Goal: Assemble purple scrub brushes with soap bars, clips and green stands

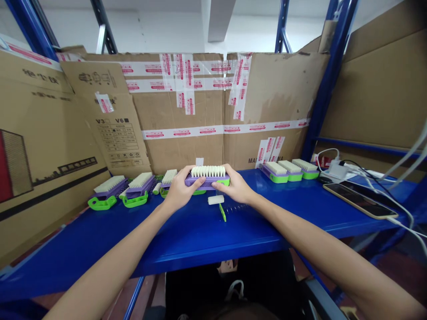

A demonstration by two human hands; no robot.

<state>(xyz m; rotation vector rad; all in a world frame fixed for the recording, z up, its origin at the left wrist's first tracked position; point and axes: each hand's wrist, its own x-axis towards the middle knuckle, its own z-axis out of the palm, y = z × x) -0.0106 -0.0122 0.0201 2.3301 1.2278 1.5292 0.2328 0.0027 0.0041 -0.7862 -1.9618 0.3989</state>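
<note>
Both hands hold one purple and green brush (pixel 208 173) with its pale bristles facing up, over the middle of the blue table. My left hand (pixel 182 189) grips its left end, thumb across the front side. At the right end, by the green part, my right hand (pixel 235 184) is closed round it. Just below the brush lie a small whitish block (pixel 216 200) and a thin green piece (pixel 222 212). Part of another brush (pixel 169 177) shows to the left of my left hand.
Two brushes with green handles (pixel 135 202) sit at the left of the blue table (pixel 200 240). Several finished-looking brushes (pixel 289 171) stand in a row at the right. A phone (pixel 360 200) with cables and a charger (pixel 336 169) lies far right. Cardboard walls (pixel 187 111) enclose the back.
</note>
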